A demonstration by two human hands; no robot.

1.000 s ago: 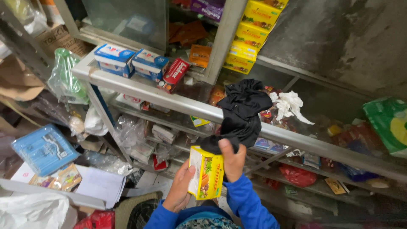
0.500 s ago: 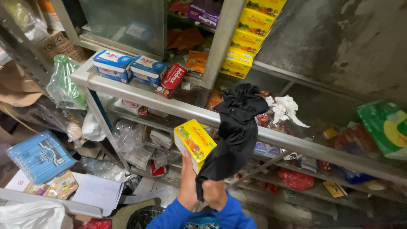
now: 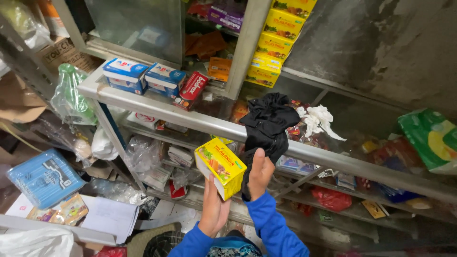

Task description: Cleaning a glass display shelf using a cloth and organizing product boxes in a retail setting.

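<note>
1. Two hands are seen low in the frame, both in blue sleeves, raised in front of a cluttered metal shelf rail (image 3: 200,121).
2. A yellow box (image 3: 220,166) is held up from below by the left hand (image 3: 214,212); the fingers are curled under its lower end, closed on it, and the box is tilted with one corner pointing toward the shelving.
3. A black cloth (image 3: 266,126) is gripped at its lower end by the right hand (image 3: 259,173), thumb and fingers closed around the fabric.
4. The upper part of the cloth is draped over the rail, bunched on top, just beside a crumpled white tissue (image 3: 320,119).
5. Box and cloth are seen nearly touching, the box just left of the hanging fabric, in front of the rail.
6. On the shelf top to the left, two blue-and-white boxes (image 3: 143,76) are laid side by side, with a red packet (image 3: 193,88) just beside them.
7. A stack of yellow cartons (image 3: 278,35) of the same kind as the held box is seen further back, upper centre.
8. A blue packet (image 3: 45,176) is lying at lower left among papers, and a green bag (image 3: 428,140) is resting at far right.
</note>
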